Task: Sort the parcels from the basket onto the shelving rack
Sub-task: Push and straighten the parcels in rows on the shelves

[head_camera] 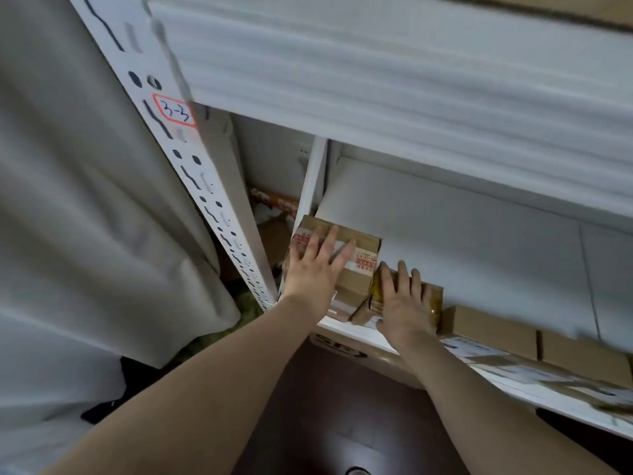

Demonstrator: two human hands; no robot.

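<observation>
A brown cardboard parcel (363,250) with red-printed tape stands at the left end of a white shelf (356,332) of the rack. My left hand (313,267) lies flat on its top, fingers spread and straight. Just right of it sits a smaller parcel (433,301) wrapped in yellowish tape. My right hand (404,303) covers that parcel from above with its fingers laid over the top. The basket is not in view.
Several more cardboard boxes (493,330) line the same shelf to the right. The rack's white perforated upright (205,186) carries a label reading 3-3. A higher shelf (376,80) overhangs close above. A grey curtain (85,200) hangs at left; dark floor lies below.
</observation>
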